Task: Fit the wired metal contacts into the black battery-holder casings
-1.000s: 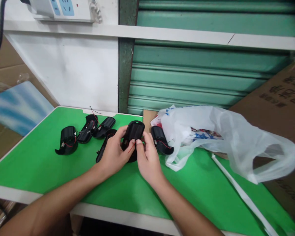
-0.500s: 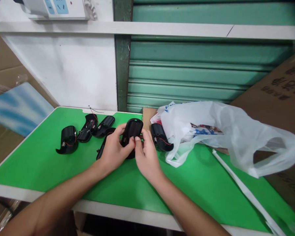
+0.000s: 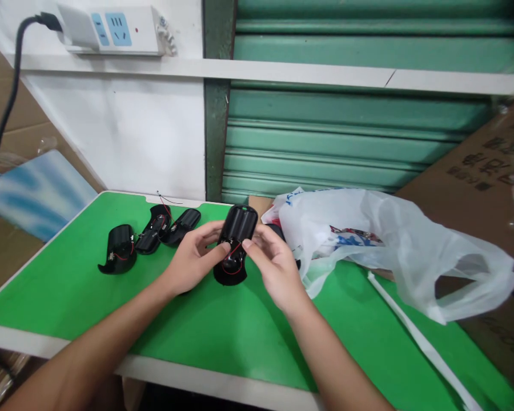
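Between my hands is a black plastic housing (image 3: pixel 239 224) with two long hollows in its upper part and a thin red wire looped over its lower part. My left hand (image 3: pixel 199 257) grips its left edge, thumb on the inner face. On the opposite edge, my right hand (image 3: pixel 276 262) holds it with the thumb near the wire. Similar black housings lie to the left: one on its own (image 3: pixel 120 249), and a pair side by side, a wired housing (image 3: pixel 154 229) and a ribbed housing (image 3: pixel 182 225). Another housing (image 3: pixel 276 230) is mostly hidden behind my right hand.
A white plastic bag (image 3: pixel 346 222) lies on the green tabletop (image 3: pixel 197 337) at right, with a white strip (image 3: pixel 420 337) in front. Cardboard (image 3: pixel 488 188) leans on the right. A power strip (image 3: pixel 124 31) with a black cable (image 3: pixel 12 97) sits above a white rail.
My thumbs have spread apart, uncovering the red wire and lower part of the housing. My right hand has shifted right, now covering much of the housing beside the bag. The camera view has tilted up slightly.
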{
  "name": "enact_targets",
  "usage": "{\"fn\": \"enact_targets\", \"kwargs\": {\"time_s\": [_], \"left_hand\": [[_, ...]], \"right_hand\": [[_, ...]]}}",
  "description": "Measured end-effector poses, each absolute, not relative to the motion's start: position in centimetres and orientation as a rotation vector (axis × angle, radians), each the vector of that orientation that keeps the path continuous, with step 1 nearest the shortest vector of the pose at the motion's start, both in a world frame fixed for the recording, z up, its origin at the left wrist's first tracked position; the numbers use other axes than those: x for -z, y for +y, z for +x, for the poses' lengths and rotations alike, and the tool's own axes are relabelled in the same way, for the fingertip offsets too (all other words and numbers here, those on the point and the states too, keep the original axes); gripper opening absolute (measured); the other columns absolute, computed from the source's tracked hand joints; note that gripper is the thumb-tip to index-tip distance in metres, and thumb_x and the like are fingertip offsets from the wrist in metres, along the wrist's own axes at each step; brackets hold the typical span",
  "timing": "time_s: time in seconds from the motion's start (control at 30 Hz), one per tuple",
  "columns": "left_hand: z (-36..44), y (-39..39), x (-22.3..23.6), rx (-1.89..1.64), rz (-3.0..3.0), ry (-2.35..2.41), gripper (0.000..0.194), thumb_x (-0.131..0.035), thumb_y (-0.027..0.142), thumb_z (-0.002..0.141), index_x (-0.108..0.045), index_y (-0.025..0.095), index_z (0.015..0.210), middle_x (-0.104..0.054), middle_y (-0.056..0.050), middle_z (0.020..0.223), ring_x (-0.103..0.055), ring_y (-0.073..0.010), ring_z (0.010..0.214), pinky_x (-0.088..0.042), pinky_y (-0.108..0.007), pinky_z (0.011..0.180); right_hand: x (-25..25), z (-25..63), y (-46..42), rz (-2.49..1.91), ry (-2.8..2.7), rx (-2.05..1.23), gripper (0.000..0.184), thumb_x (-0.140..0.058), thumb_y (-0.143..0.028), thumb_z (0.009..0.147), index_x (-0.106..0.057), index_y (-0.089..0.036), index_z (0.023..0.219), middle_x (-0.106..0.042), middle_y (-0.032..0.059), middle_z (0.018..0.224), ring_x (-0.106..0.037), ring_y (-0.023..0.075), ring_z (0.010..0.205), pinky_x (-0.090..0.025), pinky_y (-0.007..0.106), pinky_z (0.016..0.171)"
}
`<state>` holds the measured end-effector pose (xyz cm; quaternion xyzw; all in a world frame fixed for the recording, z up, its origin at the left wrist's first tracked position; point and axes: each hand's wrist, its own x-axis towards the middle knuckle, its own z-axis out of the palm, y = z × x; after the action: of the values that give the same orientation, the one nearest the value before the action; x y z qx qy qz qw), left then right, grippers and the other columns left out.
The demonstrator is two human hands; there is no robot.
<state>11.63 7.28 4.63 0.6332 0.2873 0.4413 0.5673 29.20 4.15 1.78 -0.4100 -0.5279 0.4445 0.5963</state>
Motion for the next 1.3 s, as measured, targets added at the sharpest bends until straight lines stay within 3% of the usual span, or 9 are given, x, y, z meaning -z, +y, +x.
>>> {"fn": "enact_targets", "kwargs": {"time_s": [0.23,0.5,0.7,0.8,0.9,1.03,1.13,1.23,1.3], "left_hand": [[11.8,7.3,-4.7,-0.987,1.495,0.684,0.043,-0.083,0.043,0.085,-0.074,0.016,0.117,-0.078,-0.013,0.122,-0.073,-0.028,0.114,-0.054,-0.042,0.107],[11.7,7.2,-4.1,-0.989,1.485,0.769,0.038,-0.082,0.04,0.086,-0.07,0.015,0.111,-0.078,-0.012,0.115,-0.073,-0.0257,0.107,-0.057,-0.036,0.096],[11.5,7.0,-4.7,-0.922,1.418,0.726,0.045,-0.07,0.052,0.092,-0.07,0.019,0.122,-0.075,-0.009,0.12,-0.069,-0.0277,0.11,-0.055,-0.037,0.093],[11.5,6.9,-4.5,-0.869,1.295,0.759,0.051,-0.064,0.058,0.093,-0.065,0.021,0.128,-0.071,-0.008,0.127,-0.067,-0.0288,0.114,-0.055,-0.035,0.086],[11.7,6.8,-4.1,-0.895,1.205,0.765,0.053,-0.064,0.062,0.092,-0.062,0.022,0.127,-0.07,-0.008,0.128,-0.064,-0.0283,0.12,-0.054,-0.036,0.091],[12.0,6.8,-4.0,-0.916,1.082,0.773,0.056,-0.065,0.066,0.09,-0.055,0.023,0.124,-0.074,-0.006,0.116,-0.07,-0.0259,0.11,-0.055,-0.037,0.09],[12.1,6.9,-3.9,-0.942,1.033,0.821,0.06,-0.068,0.067,0.087,-0.048,0.025,0.124,-0.074,-0.005,0.111,-0.073,-0.0238,0.097,-0.057,-0.034,0.077],[12.2,7.0,-3.8,-0.963,1.028,0.87,0.062,-0.065,0.069,0.089,-0.046,0.026,0.13,-0.074,-0.005,0.11,-0.073,-0.0223,0.087,-0.056,-0.032,0.066],[12.3,7.0,-3.7,-0.941,1.022,0.885,0.065,-0.062,0.071,0.09,-0.045,0.028,0.136,-0.073,-0.005,0.109,-0.073,-0.0223,0.084,-0.056,-0.032,0.062]], "right_hand": [[-1.3,29.5,4.4,-0.963,-1.229,-1.104,0.036,-0.075,-0.05,0.088,-0.068,-0.025,0.113,-0.074,0.0054,0.108,-0.069,0.0212,0.098,-0.057,0.033,0.086],[-1.5,28.9,4.1,-0.948,-1.243,-1.106,0.034,-0.075,-0.048,0.088,-0.069,-0.025,0.112,-0.075,0.0071,0.111,-0.07,0.0226,0.102,-0.059,0.035,0.087],[-1.8,29.1,4.3,-0.976,-0.965,-1.314,0.056,-0.083,-0.047,0.076,-0.061,-0.028,0.124,-0.069,0.0021,0.104,-0.068,0.0167,0.084,-0.056,0.028,0.074],[-2.2,28.9,4.2,-0.974,-0.876,-1.416,0.057,-0.087,-0.047,0.07,-0.06,-0.027,0.116,-0.066,-0.0008,0.091,-0.061,0.0133,0.071,-0.049,0.023,0.061],[-2.4,28.5,4.0,-0.94,-0.839,-1.467,0.053,-0.09,-0.046,0.065,-0.058,-0.025,0.102,-0.062,-0.0039,0.081,-0.052,0.0101,0.062,-0.042,0.021,0.055],[-2.3,28.3,3.8,-0.929,-0.925,-1.505,0.048,-0.089,-0.048,0.069,-0.052,-0.025,0.09,-0.061,-0.0041,0.081,-0.055,0.0111,0.065,-0.048,0.022,0.058],[-2.3,28.5,3.7,-1.01,-1.172,-1.349,0.035,-0.079,-0.048,0.079,-0.055,-0.025,0.089,-0.063,-0.0017,0.085,-0.061,0.0148,0.07,-0.054,0.028,0.062],[-2.5,28.8,3.3,-1.137,-1.472,-0.886,0.014,-0.068,-0.037,0.091,-0.066,-0.023,0.087,-0.065,0.0024,0.088,-0.065,0.0169,0.077,-0.053,0.029,0.064],[-2.6,28.8,3.1,-1.131,-1.601,-0.647,0.012,-0.063,-0.028,0.094,-0.072,-0.023,0.089,-0.067,0.0039,0.09,-0.066,0.0167,0.078,-0.053,0.029,0.065]]}}
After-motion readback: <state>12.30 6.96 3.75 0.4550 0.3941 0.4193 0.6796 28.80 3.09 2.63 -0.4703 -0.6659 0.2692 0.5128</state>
